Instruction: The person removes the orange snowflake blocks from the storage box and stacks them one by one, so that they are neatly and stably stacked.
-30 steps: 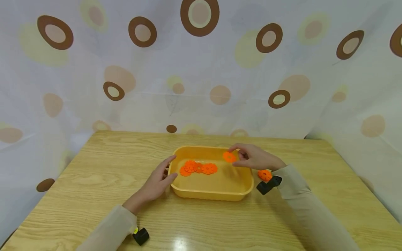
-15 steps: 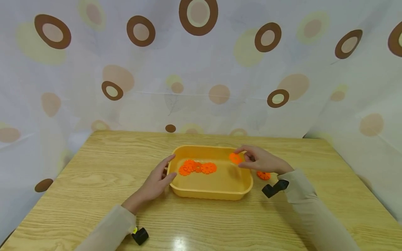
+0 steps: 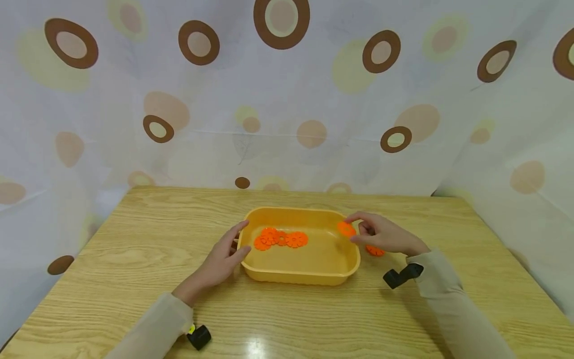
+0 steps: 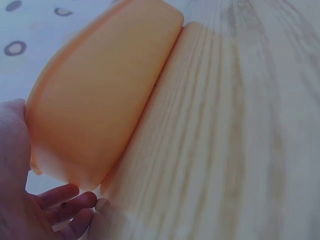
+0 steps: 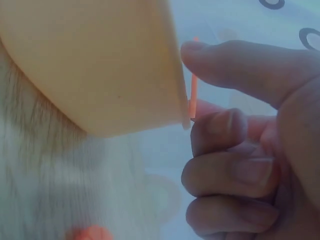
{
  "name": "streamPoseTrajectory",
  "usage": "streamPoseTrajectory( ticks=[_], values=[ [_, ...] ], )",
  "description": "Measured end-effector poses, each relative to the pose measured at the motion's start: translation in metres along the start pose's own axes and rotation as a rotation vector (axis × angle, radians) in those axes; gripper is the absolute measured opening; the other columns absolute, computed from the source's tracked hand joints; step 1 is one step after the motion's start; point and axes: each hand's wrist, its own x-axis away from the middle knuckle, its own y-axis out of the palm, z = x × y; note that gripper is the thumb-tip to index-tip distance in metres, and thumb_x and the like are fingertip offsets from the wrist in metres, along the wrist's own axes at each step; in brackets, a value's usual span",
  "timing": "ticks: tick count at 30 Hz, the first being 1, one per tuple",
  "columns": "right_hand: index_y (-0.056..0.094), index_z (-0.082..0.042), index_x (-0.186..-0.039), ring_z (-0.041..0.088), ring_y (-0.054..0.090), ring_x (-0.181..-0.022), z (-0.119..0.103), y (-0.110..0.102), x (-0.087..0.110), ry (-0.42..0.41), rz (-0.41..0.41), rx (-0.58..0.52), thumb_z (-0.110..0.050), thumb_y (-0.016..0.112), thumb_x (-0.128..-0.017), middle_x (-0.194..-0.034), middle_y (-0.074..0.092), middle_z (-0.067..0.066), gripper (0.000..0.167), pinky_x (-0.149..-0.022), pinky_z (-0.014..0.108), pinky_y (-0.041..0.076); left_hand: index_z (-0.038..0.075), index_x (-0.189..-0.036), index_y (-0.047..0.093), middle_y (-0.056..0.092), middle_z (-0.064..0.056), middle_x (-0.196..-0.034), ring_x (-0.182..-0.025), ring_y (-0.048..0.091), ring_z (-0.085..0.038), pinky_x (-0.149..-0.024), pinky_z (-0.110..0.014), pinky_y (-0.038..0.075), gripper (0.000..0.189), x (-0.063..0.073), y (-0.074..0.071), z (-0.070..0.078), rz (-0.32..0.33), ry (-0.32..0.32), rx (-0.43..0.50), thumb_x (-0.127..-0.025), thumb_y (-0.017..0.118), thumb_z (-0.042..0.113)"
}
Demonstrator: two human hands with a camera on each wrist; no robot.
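A yellow-orange plastic tub [image 3: 309, 262] stands on the table. My left hand [image 3: 220, 260] holds its left end, thumb and index finger at the rim; in the left wrist view the other fingers curl by its outer wall [image 4: 100, 95]. Between thumb and index finger, my right hand [image 3: 385, 234] pinches an orange notched plastic disc [image 3: 346, 229] above the tub's right rim. The right wrist view shows this disc [image 5: 194, 95] edge-on beside the rim, the remaining fingers folded. Several similar orange discs [image 3: 295, 239] lie overlapping inside the tub, left of its middle.
On the wooden table [image 3: 287, 319], right of the tub and partly behind my right hand, lies more orange disc material [image 3: 374, 251]; how many pieces, I cannot tell. A patterned cloth [image 3: 278, 159] hangs behind the table's far edge. Each wrist wears a small black camera [image 3: 199, 337].
My right hand has moved right and slightly towards me with the pinched disc, from over the tub's inside to its right rim. The left hand keeps its place on the tub.
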Motion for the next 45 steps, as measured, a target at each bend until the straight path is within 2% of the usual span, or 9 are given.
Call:
streamPoseTrajectory(
  ticks=[6,10,16,22,26,31,37,45],
  values=[
    [0.051,0.002,-0.129,0.012,0.034,-0.044,0.004,0.0,0.01,-0.077,0.037,-0.019,-0.007,0.061,-0.093,-0.06,0.043,0.001,0.038,-0.047,0.025,0.037,0.007,-0.151,0.028,0.049,-0.023,-0.127,-0.091,0.056,-0.02,-0.078,-0.026,0.05,0.058,-0.001,0.0,0.001,0.007,0.006,0.007,-0.099,0.052,0.017],
    [0.052,0.0,-0.128,0.01,0.035,-0.045,0.003,0.001,0.014,-0.083,0.063,0.001,-0.008,0.062,-0.093,-0.059,0.043,0.001,0.038,-0.046,0.024,0.037,0.007,-0.151,0.028,0.048,-0.023,-0.128,-0.092,0.055,-0.021,-0.078,-0.026,0.05,0.058,-0.001,0.0,0.001,0.01,0.008,0.003,-0.099,0.052,0.017],
    [0.054,-0.006,-0.127,0.009,0.035,-0.049,0.005,-0.005,0.022,0.013,0.103,0.059,-0.014,0.065,-0.092,-0.063,0.044,-0.002,0.038,-0.05,0.024,0.036,0.006,-0.15,0.028,0.049,-0.023,-0.128,-0.092,0.056,-0.021,-0.078,-0.026,0.05,0.058,0.0,0.001,0.002,0.011,0.009,-0.004,-0.099,0.052,0.017],
    [0.053,-0.005,-0.128,0.009,0.033,-0.051,0.011,-0.016,0.029,0.067,0.1,0.052,-0.016,0.063,-0.093,-0.064,0.043,-0.003,0.038,-0.052,0.025,0.035,0.006,-0.15,0.029,0.05,-0.023,-0.125,-0.09,0.055,-0.02,-0.076,-0.026,0.049,0.057,0.001,0.0,0.001,0.017,0.013,0.001,-0.099,0.052,0.016],
    [0.053,-0.004,-0.127,0.008,0.031,-0.052,0.015,-0.023,0.033,0.109,0.083,0.046,-0.016,0.062,-0.094,-0.064,0.04,-0.004,0.036,-0.053,0.025,0.034,0.006,-0.15,0.028,0.05,-0.024,-0.124,-0.09,0.055,-0.02,-0.076,-0.026,0.05,0.057,0.001,0.0,0.002,0.016,0.008,0.006,-0.099,0.052,0.016],
    [0.052,-0.002,-0.126,0.005,0.034,-0.055,0.023,-0.026,0.04,0.167,0.024,0.046,-0.017,0.061,-0.095,-0.066,0.039,-0.004,0.036,-0.057,0.024,0.033,0.005,-0.15,0.028,0.05,-0.024,-0.125,-0.091,0.056,-0.02,-0.077,-0.026,0.05,0.058,0.001,0.001,0.004,0.01,0.009,0.002,-0.099,0.052,0.016],
    [0.05,0.004,-0.127,0.005,0.037,-0.057,0.037,-0.025,0.044,0.189,-0.029,0.012,-0.015,0.06,-0.095,-0.066,0.041,-0.004,0.038,-0.058,0.023,0.036,0.004,-0.15,0.028,0.05,-0.024,-0.125,-0.092,0.056,-0.021,-0.078,-0.026,0.05,0.058,0.001,0.001,0.004,0.006,0.011,-0.006,-0.099,0.052,0.017],
    [0.052,0.005,-0.124,0.004,0.039,-0.056,0.052,-0.025,0.042,0.182,-0.035,0.004,-0.014,0.064,-0.092,-0.065,0.045,-0.006,0.04,-0.057,0.022,0.037,0.006,-0.15,0.029,0.05,-0.023,-0.126,-0.092,0.055,-0.02,-0.078,-0.027,0.049,0.057,0.001,0.001,0.002,0.011,0.008,-0.011,-0.099,0.052,0.017]
  ],
)
